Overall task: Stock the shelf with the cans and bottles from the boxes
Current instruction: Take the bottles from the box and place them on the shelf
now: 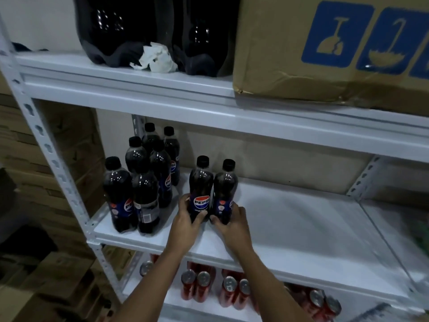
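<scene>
Left hand: the left hand grips the lower body of the left Pepsi bottle, with the thumb across the front under the label.
Right hand: the right hand holds the right Pepsi bottle in the same way, fingers curled round its base.
Place of the bottles: both stand upright and touch each other at the front middle of the middle shelf; it is not clear if their bases already rest fully on the board.
Bottles already stocked: a group of bottles stands at the left end of this shelf, just beside the left hand.
Cans: red cans stand in rows on the lower shelf, under the forearms.
Upper shelf: a cardboard box, large dark bottles and a crumpled white paper.
Step, as a judgement: the two bottles are probably being set down or pushed toward the group.
Risk one: the bottles are tall and narrow, so if one is released before its base is flat, it can tip over.
Risk two: a fast push to the left can knock the standing group.
Risk three: near the front edge, a forearm can sweep a bottle off.
</scene>
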